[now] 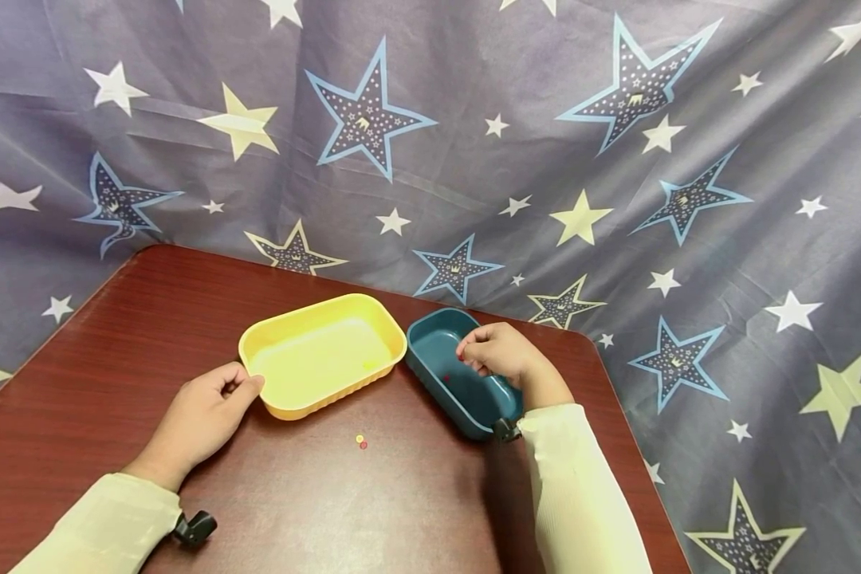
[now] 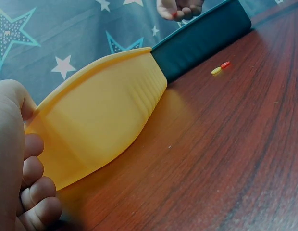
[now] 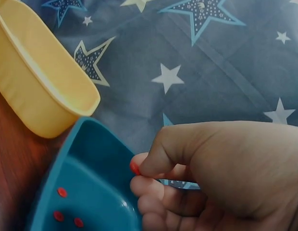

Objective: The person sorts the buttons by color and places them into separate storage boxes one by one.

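My left hand (image 1: 211,414) pinches the near left rim of a yellow plastic tub (image 1: 308,402), thumb over the edge. Above the dark teal tub (image 1: 438,387), my right hand (image 1: 502,351) holds a small red button (image 3: 134,167) between thumb and fingertips. Several red buttons (image 3: 62,192) lie on the floor of the teal tub in the right wrist view. Toward the right end of the yellow tub's floor sits a small yellow piece (image 1: 369,364). On the table, a yellow button (image 2: 216,71) and a red button (image 2: 226,64) lie side by side, in front of the tubs.
Both tubs stand on a reddish-brown wooden table (image 1: 294,494), their ends close together. A grey cloth (image 1: 473,175) printed with stars hangs behind the table and along its right side. A black wrist-camera mount (image 1: 195,528) is strapped at the left sleeve.
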`<control>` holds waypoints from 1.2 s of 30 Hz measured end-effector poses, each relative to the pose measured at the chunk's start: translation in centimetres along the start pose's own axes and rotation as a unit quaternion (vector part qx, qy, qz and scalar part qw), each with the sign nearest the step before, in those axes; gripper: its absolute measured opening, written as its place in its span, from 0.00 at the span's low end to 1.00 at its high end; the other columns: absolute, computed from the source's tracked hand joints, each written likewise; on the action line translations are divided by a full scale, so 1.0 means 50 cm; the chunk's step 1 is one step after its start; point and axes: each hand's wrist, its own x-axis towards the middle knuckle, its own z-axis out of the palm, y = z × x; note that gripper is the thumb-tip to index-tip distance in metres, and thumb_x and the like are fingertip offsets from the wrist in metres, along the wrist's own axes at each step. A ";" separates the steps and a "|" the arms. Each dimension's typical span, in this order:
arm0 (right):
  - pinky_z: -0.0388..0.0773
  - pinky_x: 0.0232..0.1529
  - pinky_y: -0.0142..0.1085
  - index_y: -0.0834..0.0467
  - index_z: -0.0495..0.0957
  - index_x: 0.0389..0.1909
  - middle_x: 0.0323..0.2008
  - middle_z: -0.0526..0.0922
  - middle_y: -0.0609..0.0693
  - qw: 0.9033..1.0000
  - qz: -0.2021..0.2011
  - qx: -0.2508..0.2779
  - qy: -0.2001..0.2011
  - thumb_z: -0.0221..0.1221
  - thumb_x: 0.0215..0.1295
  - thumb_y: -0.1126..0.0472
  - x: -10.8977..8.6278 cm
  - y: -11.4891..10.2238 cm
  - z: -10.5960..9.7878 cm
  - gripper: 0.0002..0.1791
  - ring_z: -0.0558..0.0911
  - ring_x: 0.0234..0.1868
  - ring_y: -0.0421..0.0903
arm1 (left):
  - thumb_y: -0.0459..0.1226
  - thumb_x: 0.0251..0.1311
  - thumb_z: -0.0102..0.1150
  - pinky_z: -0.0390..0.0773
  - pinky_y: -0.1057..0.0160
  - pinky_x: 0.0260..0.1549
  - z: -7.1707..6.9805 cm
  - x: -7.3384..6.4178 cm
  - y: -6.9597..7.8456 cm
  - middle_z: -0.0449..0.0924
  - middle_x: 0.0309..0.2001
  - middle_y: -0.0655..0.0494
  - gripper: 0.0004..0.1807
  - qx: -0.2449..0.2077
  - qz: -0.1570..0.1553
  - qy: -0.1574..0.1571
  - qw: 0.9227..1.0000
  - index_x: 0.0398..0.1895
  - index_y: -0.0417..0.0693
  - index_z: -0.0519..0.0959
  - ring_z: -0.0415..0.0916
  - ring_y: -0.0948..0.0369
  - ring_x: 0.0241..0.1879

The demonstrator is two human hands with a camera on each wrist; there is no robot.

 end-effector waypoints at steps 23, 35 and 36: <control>0.75 0.25 0.40 0.61 0.81 0.31 0.25 0.77 0.57 1.000 0.017 -0.014 0.000 0.59 0.57 0.64 0.004 0.011 0.004 0.04 0.75 0.22 0.47 | 0.63 0.57 0.45 0.59 0.63 0.15 0.001 0.001 -0.003 0.61 0.13 0.58 0.19 -0.001 0.001 0.000 1.000 0.21 0.64 0.67 0.60 0.61 0.15; 0.77 0.30 0.44 0.57 0.80 0.32 0.27 0.79 0.56 0.999 -0.025 -0.044 0.011 0.61 0.56 0.61 -0.042 -0.054 0.034 0.05 0.79 0.26 0.51 | 0.63 0.57 0.46 0.59 0.63 0.15 0.002 0.001 -0.003 0.61 0.14 0.58 0.19 -0.002 -0.001 0.001 1.000 0.21 0.64 0.68 0.60 0.61 0.16; 0.78 0.29 0.43 0.57 0.80 0.32 0.28 0.79 0.57 0.998 -0.032 -0.046 0.010 0.61 0.55 0.61 -0.047 -0.059 0.036 0.05 0.79 0.27 0.51 | 0.63 0.57 0.45 0.59 0.63 0.15 0.002 0.001 -0.003 0.61 0.14 0.58 0.19 -0.002 -0.001 0.000 1.000 0.21 0.64 0.68 0.60 0.61 0.16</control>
